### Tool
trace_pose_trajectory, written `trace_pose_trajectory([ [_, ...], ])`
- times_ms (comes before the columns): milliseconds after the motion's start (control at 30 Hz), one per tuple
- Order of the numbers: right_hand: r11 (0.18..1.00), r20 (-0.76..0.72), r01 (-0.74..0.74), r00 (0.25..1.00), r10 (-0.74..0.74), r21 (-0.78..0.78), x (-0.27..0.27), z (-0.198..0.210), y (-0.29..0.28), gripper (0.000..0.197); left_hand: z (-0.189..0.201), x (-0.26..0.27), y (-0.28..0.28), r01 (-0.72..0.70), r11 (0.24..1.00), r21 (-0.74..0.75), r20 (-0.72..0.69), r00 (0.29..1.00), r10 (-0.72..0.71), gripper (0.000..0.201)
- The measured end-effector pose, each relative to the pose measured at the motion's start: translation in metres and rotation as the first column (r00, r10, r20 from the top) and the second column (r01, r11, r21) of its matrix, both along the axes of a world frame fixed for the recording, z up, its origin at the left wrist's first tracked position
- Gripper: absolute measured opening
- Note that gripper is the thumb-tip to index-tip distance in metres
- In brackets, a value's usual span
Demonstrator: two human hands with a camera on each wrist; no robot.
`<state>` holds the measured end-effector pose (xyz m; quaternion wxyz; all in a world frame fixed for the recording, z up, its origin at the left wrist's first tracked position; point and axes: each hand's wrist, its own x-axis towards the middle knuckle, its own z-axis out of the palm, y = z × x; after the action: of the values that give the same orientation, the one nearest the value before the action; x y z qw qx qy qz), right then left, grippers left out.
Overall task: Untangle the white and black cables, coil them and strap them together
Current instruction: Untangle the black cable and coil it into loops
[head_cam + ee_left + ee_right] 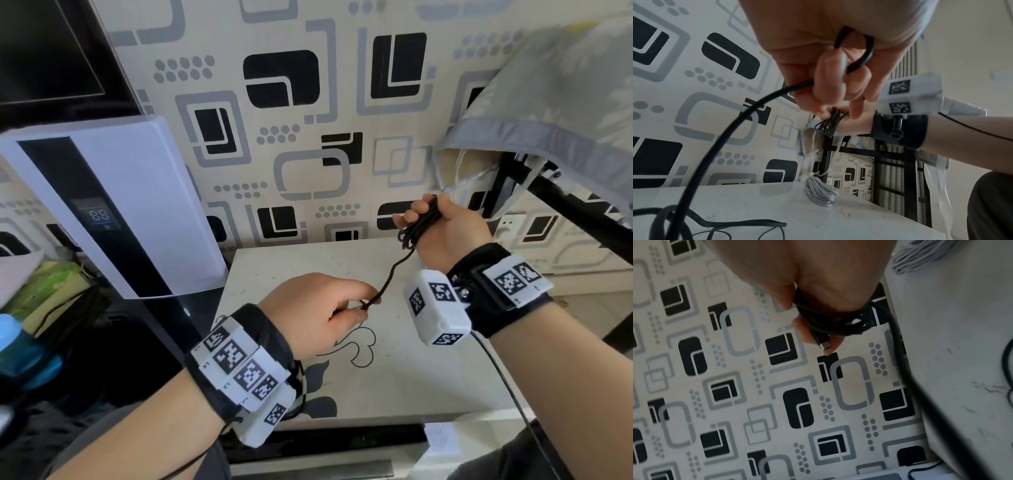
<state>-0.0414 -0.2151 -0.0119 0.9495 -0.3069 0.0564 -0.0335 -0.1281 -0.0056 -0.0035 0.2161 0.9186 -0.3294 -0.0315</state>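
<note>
My right hand (pixel 445 233) is holding the coiled cable (pixel 416 226) up above the table's (pixel 394 377) far right corner. My left hand (pixel 318 315) is sitting lower and nearer, pinching the trailing end. The other coil (pixel 821 193) is lying on the table, probably below the right hand.

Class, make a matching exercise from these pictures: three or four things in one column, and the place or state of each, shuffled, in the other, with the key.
Things:
1. black coil
2. white coil
3. left hand
4. table

States:
A. lies on the table
B. pinches the loose black strand
C. gripped in the right hand
D. pale top with a drawn line figure

Pairs: 1-C, 2-A, 3-B, 4-D
</note>
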Motion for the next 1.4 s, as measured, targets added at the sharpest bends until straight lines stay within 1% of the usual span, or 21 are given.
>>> trace_pose_trajectory([
  [100,0.989,-0.003,-0.033,0.999,0.032,-0.144,-0.001,-0.004,0.010,0.034,-0.001,0.000,0.005,0.007,0.999,-0.050,-0.008,1.000,-0.008,0.029],
  [167,0.966,-0.026,-0.057,0.998,0.052,-0.252,-0.002,-0.005,0.019,0.033,-0.001,-0.001,0.008,0.007,0.995,-0.099,-0.014,1.000,-0.009,0.030],
  [233,0.918,-0.051,-0.108,0.994,0.096,-0.381,-0.005,-0.008,0.027,0.032,-0.002,0.000,0.011,0.003,0.988,-0.151,-0.026,1.000,-0.007,0.030],
  [300,0.851,-0.050,-0.163,0.986,0.160,-0.500,-0.007,-0.013,0.032,0.030,-0.003,0.003,0.015,-0.002,0.983,-0.184,-0.027,1.000,-0.003,0.029],
  [400,0.694,-0.089,-0.252,0.961,0.263,-0.675,-0.008,-0.021,0.033,0.024,-0.003,0.006,0.020,-0.021,0.976,-0.219,-0.025,1.000,0.016,0.029],
  [433,0.630,-0.111,-0.281,0.949,0.296,-0.724,-0.009,-0.023,0.033,0.022,-0.002,0.007,0.021,-0.027,0.972,-0.232,-0.027,0.999,0.021,0.029],
  [500,0.479,-0.145,-0.316,0.922,0.360,-0.819,-0.012,-0.025,0.034,0.020,-0.002,0.009,0.024,-0.035,0.962,-0.271,-0.026,0.999,0.029,0.028],
  [533,0.399,-0.163,-0.325,0.907,0.388,-0.857,-0.015,-0.024,0.035,0.020,-0.002,0.011,0.026,-0.042,0.955,-0.295,-0.018,0.999,0.038,0.026],
  [567,0.338,-0.187,-0.341,0.891,0.414,-0.877,-0.017,-0.024,0.035,0.021,-0.003,0.013,0.027,-0.052,0.949,-0.311,-0.006,0.999,0.052,0.025],
  [600,0.305,-0.211,-0.371,0.869,0.448,-0.877,-0.020,-0.024,0.036,0.022,-0.003,0.015,0.029,-0.061,0.946,-0.318,0.014,0.998,0.069,0.023],
  [700,0.269,-0.276,-0.490,0.777,0.566,-0.829,-0.026,-0.024,0.038,0.024,-0.002,0.021,0.033,-0.099,0.938,-0.333,0.077,0.988,0.131,0.017],
  [833,0.241,-0.334,-0.595,0.691,0.641,-0.767,-0.031,-0.021,0.041,0.029,-0.001,0.028,0.035,-0.172,0.900,-0.401,0.073,0.973,0.219,0.015],
  [900,0.229,-0.325,-0.619,0.649,0.688,-0.751,-0.034,-0.017,0.042,0.036,-0.002,0.031,0.037,-0.192,0.890,-0.415,0.046,0.972,0.231,0.015],
  [967,0.224,-0.327,-0.654,0.608,0.723,-0.723,-0.036,-0.013,0.044,0.047,-0.003,0.033,0.038,-0.205,0.884,-0.420,0.000,0.974,0.226,0.014],
  [1033,0.195,-0.345,-0.689,0.562,0.752,-0.698,-0.038,-0.008,0.046,0.056,-0.003,0.033,0.037,-0.221,0.879,-0.422,-0.040,0.973,0.226,0.014],
  [1100,0.143,-0.361,-0.707,0.512,0.779,-0.693,-0.041,-0.003,0.047,0.054,-0.004,0.033,0.036,-0.231,0.868,-0.441,-0.073,0.972,0.222,0.014],
  [1167,0.115,-0.349,-0.706,0.477,0.807,-0.699,-0.044,0.001,0.044,0.044,-0.004,0.036,0.037,-0.240,0.853,-0.464,-0.114,0.971,0.210,0.017],
  [1233,0.120,-0.332,-0.719,0.454,0.827,-0.684,-0.046,0.005,0.038,0.037,-0.004,0.039,0.039,-0.251,0.837,-0.485,-0.139,0.968,0.210,0.019],
  [1300,0.159,-0.310,-0.762,0.433,0.846,-0.628,-0.047,0.006,0.031,0.036,-0.003,0.041,0.043,-0.256,0.816,-0.518,-0.152,0.967,0.207,0.019],
  [1400,0.205,-0.223,-0.821,0.370,0.902,-0.533,-0.050,0.009,0.023,0.037,0.000,0.040,0.044,-0.245,0.789,-0.563,-0.178,0.969,0.174,0.022],
])
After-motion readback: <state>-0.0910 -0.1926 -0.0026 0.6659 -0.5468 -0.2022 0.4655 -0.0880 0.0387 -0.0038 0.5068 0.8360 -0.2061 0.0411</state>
